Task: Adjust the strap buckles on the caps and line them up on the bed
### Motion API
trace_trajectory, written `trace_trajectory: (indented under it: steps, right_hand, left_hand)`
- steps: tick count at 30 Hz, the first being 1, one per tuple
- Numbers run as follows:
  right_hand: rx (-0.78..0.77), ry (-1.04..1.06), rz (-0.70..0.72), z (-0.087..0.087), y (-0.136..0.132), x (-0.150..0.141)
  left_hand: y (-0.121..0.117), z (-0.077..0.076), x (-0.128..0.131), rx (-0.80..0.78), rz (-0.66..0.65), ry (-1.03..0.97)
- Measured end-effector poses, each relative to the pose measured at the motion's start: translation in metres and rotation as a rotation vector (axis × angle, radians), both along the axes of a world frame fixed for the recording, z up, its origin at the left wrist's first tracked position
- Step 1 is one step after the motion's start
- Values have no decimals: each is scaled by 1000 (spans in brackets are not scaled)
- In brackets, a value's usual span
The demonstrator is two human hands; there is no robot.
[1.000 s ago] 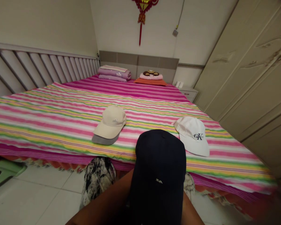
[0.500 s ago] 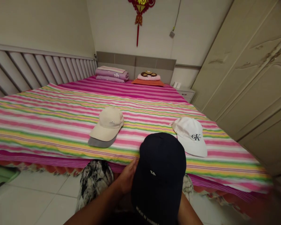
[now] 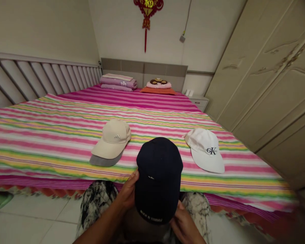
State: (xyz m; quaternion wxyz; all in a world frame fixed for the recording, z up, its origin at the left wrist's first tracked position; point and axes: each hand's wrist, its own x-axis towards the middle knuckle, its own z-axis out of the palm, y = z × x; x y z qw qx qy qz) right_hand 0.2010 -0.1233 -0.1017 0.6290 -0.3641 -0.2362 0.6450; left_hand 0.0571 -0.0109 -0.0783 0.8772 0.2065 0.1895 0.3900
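Navy cap [image 3: 159, 159]: is being held in both hands just before the near side of the bed cover [image 3: 53, 130], crown toward the bed, brim toward the body; whether the cloth is being touched cannot be told.
Brim lettering [image 3: 151, 217]: "BELIEVE IN YOURSELF" is being shown in pale capitals along the brim edge, the first word slightly blurred.
Front emblem [image 3: 150, 177]: a small pale mark is being presented at a flat angle and cannot be read.
Left hand [image 3: 129, 190]: is being kept closed on the left side of the navy cap, the thumb being laid along the outside, the other fingers partly hidden.
Right hand [image 3: 184, 220]: is being closed around the right edge of the brim, its fingertips partly covered.
Beige cap [image 3: 114, 137]: is being displayed on the cover, left of the navy cap and apart from it; a metallic three-bar Adidas mark is being borne on the crown.
White cap [image 3: 205, 149]: is being displayed on the cover to the right; a dark overlapping "cK" is being carried, with finer print across it too small to be read.
Wall hanging [image 3: 147, 13]: a gold character is being cut off by the upper border.
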Motion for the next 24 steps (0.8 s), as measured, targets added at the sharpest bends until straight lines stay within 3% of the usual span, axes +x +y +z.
trace_trajectory:
  steps: [3,6,9,13,16,21,24]
  right_hand:
    - [25,51,71,2,-8,14]
    - [-40,-31,-98,11,-2,28]
    - [-71,-109,-235,21,19,44]
    - [-22,-121,-306,34,56,73]
    - [-63,-104,-374,37,82,97]
    - [-244,-114,-432,24,106,119]
    - [-295,-119,-453,15,107,120]
  left_hand:
    - [6,-4,9,-6,32,-9]
    - [15,-3,25,44,14,-31]
    - [32,6,46,110,1,-31]
    - [66,27,79,235,-6,-16]
    - [91,33,104,302,8,46]
    - [107,11,133,246,121,431]
    - [107,0,139,251,148,498]
